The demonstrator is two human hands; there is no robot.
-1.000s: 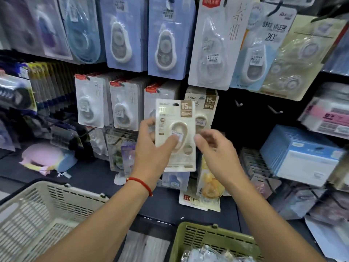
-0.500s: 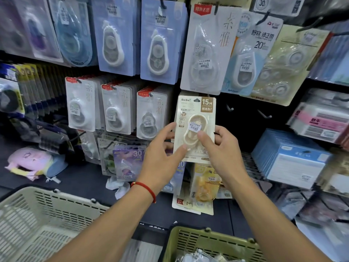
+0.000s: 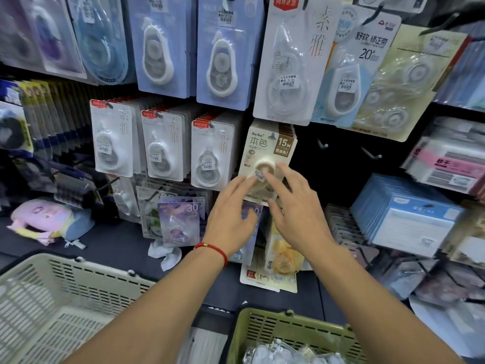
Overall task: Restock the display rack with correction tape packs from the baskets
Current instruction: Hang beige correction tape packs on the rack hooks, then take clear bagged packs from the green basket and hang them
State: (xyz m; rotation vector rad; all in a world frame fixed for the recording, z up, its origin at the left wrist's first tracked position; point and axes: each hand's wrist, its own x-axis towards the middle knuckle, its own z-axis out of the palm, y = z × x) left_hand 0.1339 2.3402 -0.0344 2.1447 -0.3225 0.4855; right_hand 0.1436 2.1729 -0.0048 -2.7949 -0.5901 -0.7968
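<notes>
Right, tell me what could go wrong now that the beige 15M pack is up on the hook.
1. The beige pack hangs tilted, and only straight fingers of the left hand and right hand touch it; it may not be fully seated.
2. If it slips, it could drop among the loose packs below rather than into the green basket.

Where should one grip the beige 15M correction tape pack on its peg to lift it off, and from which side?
Pinch the flat card edges of the beige 15M pack, left and right, approaching from the front. The raised blister at its centre offers poor hold, and neighbouring white packs crowd its left side.
</notes>
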